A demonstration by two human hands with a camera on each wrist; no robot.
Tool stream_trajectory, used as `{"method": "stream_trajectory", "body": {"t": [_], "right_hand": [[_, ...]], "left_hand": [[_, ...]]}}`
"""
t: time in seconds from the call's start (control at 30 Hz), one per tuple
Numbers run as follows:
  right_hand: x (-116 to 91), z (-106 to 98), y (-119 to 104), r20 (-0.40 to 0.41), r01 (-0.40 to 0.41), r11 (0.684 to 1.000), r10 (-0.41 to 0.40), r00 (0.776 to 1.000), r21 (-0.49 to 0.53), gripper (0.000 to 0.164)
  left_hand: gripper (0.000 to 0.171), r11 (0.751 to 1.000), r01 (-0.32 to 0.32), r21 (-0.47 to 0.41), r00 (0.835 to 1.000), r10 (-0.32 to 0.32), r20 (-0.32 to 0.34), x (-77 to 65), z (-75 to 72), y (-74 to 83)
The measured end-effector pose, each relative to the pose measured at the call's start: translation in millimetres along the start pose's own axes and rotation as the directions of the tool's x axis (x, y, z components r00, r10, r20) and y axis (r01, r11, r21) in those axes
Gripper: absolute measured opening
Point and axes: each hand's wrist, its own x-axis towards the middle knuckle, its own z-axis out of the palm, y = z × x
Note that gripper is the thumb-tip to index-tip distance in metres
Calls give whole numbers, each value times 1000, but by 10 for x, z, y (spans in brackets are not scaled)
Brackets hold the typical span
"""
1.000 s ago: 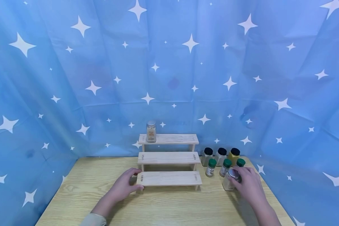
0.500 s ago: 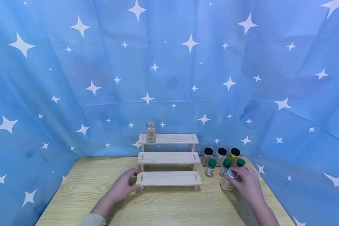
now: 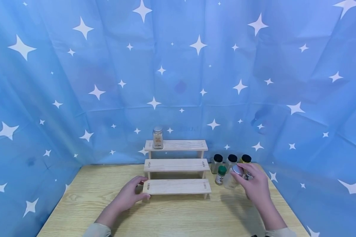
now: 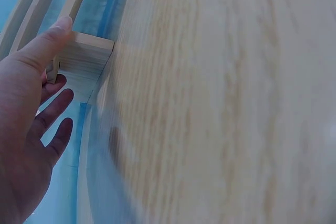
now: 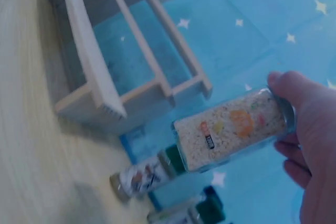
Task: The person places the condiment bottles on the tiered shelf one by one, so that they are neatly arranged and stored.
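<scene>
My right hand [image 3: 256, 184] pinches a clear square spice jar [image 5: 233, 129] by its silver lid [image 3: 238, 170]. Pale granules fill the jar, which is lifted off the table beside the green-capped bottles. My left hand [image 3: 131, 195] holds the left end of the bottom step of a three-tier wooden rack [image 3: 178, 187], thumb in front and index finger behind. On the top step's left part stands a similar silver-lidded jar [image 3: 158, 138]. A small green-capped bottle [image 3: 220, 176] stands right of the rack; others are partly hidden behind my right hand and its jar.
Black-lidded jars [image 3: 217, 164] stand in a row at the back right, one with yellow contents [image 3: 245, 159]. A blue curtain with white stars [image 3: 178, 65] hangs behind and beside the wooden table [image 3: 178, 217].
My right hand has raised the jar from the table and carried it slightly left and up, toward the rack. The left hand stays on the rack's bottom step.
</scene>
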Motion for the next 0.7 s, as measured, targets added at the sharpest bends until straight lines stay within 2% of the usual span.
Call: {"method": "stream_trajectory", "body": {"t": [0.2, 0.43, 0.7], "right_hand": [[147, 90, -202, 41, -24, 984, 17, 999, 174, 38], [371, 275, -433, 91, -19, 969, -4, 996, 246, 32], [771, 570, -673, 96, -19, 950, -12, 995, 310, 32]], "left_hand": [[73, 1000, -4, -19, 1000, 4, 10, -6, -4, -19], [74, 1000, -14, -18, 1000, 14, 8, -22, -8, -45], [72, 999, -9, -35, 1000, 9, 19, -11, -1, -66]]}}
